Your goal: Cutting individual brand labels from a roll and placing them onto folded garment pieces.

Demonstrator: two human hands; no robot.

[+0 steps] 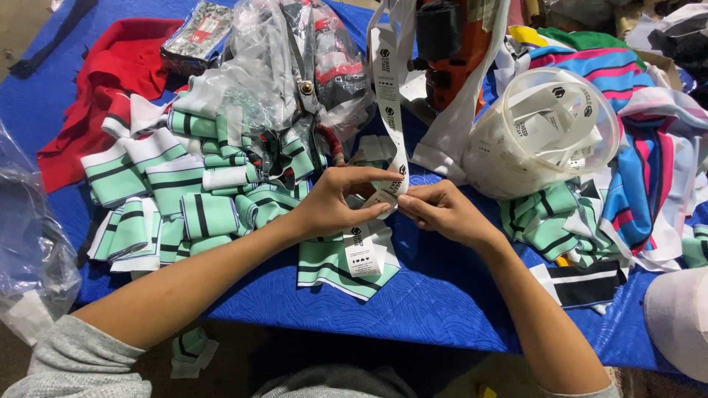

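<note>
A long white label ribbon [389, 96] with small black marks hangs down from above to the middle of the blue quilted table [442, 295]. My left hand [335, 203] pinches its lower end from the left. My right hand [442, 212] pinches the same end from the right, fingertips almost touching. Just below the hands lies a green, white and black striped cuff piece [324, 269] with one cut white label [362, 254] on it.
A heap of green striped cuffs [184, 199] lies to the left, with red cloth [110, 74] behind. Clear plastic bags [280, 66] sit at the back. A round clear tub [542, 133] of label ribbon stands on the right, beside colourful striped fabric [634, 125].
</note>
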